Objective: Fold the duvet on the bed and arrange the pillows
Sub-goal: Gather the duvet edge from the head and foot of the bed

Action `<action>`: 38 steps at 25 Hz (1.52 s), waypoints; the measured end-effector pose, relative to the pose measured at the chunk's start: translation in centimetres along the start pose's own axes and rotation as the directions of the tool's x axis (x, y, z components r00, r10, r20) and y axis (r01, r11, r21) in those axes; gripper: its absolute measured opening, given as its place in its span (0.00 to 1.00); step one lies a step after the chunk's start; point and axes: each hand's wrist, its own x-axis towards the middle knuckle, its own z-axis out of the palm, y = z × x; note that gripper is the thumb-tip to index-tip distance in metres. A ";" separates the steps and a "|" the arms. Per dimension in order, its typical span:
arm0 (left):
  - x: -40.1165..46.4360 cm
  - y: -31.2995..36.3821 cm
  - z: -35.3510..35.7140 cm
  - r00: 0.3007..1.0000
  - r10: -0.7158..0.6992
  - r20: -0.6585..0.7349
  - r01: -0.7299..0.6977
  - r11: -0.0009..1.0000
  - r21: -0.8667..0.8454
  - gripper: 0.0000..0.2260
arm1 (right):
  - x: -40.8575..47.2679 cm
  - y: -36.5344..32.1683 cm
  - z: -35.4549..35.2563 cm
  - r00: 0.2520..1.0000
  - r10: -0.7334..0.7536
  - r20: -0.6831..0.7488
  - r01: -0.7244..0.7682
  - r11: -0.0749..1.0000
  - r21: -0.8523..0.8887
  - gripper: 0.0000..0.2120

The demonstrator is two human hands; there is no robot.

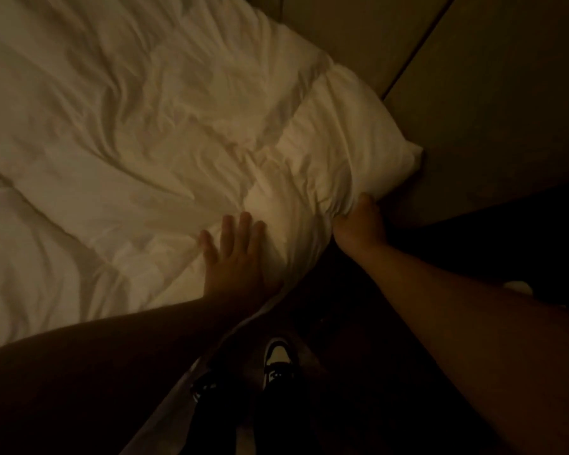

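Dim light. Duvet [112, 133] rumpled across the bed, unfolded. Left hand [235, 257] flat, fingers straight, pressing bedding near the bed's near edge. Pillow [339, 152] at the bed's right corner, against the headboard [473, 110]. Right hand [358, 224] clenched on its lower end. Risk: bunched cover slips; pillow drops off edge.

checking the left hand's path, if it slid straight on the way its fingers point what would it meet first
More rumpled white duvet: the left hand lies flat on it, fingers pointing up the bed. Beyond that, probably the beige headboard panel, though depth is unclear.
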 end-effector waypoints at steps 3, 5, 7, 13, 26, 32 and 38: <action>0.6 0.4 1.9 0.999 -0.032 -0.004 0.032 0.998 0.062 0.51 | 2.4 1.6 2.1 0.990 0.141 0.019 -0.140 0.937 0.319 0.37; 0.8 0.0 3.0 0.999 -0.032 -0.015 0.034 0.996 0.085 0.51 | 3.5 2.5 3.2 0.972 0.216 0.087 -0.231 0.852 0.470 0.39; 1.1 -0.4 3.7 0.999 -0.036 -0.032 0.039 0.995 0.095 0.51 | 4.3 2.3 4.1 0.932 0.274 0.239 -0.364 0.713 0.599 0.37; 1.0 -0.3 3.7 0.997 -0.071 0.019 0.069 0.993 0.093 0.52 | 4.8 1.1 5.0 0.907 0.330 0.261 -0.415 0.591 0.692 0.35; 2.5 8.9 -8.5 0.951 -0.299 0.074 0.307 0.903 -0.300 0.38 | -4.8 -8.8 -4.3 0.990 -0.143 0.013 0.123 0.889 0.441 0.24; 2.9 3.0 -15.7 0.899 -0.433 0.062 0.400 0.756 -0.519 0.15 | -8.1 -11.7 -8.2 0.853 -0.485 0.191 0.400 0.844 0.358 0.30; 1.7 -2.1 -23.2 0.829 -0.559 0.029 0.384 0.531 -0.755 0.20 | -9.6 -11.5 -9.8 0.614 -0.756 0.227 0.789 0.583 -0.192 0.40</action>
